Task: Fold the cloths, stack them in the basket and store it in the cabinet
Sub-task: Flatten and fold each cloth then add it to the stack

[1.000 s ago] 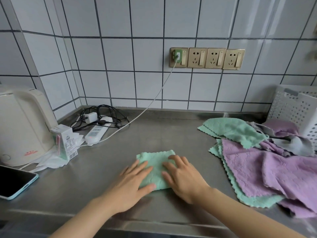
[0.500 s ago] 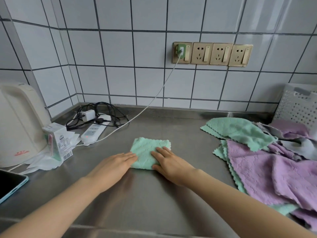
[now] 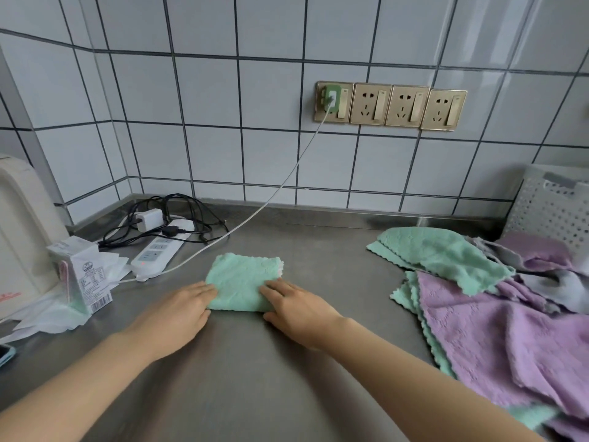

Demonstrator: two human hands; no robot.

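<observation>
We have one green cloth (image 3: 243,282) folded into a small thick square on the steel surface (image 3: 287,362), in front of us and well left of the pile (image 3: 484,301). Our left hand (image 3: 178,314) lies flat with straight fingers touching the cloth's left edge; our right hand (image 3: 296,306) lies flat with its fingers over the near right corner. Neither grips anything.

As we judge it, the step in hand is squaring off and pressing this fold. To do it well we should keep both palms low and push the two sides in evenly, so the layers stay lined up and the scalloped edges at the far right corner do not splay. The plush cloth will likely spring open if we let go too soon, so a firm press along the crease should come before lifting. When we carry it, we ought to pinch through all layers at once.

Counting: one folded cloth. The pile holds several unfolded cloths in green, purple and grey; at least two green and two purple show, but overlap hides the exact number. One white perforated basket (image 3: 554,208) stands at the far right against the wall, just behind the pile. No cabinet is in view.

Elsewhere we count four wall sockets (image 3: 390,105), one of them with a charger plugged in, one power strip (image 3: 156,253), one small carton (image 3: 81,275) and one kettle (image 3: 22,228) at the left.
</observation>
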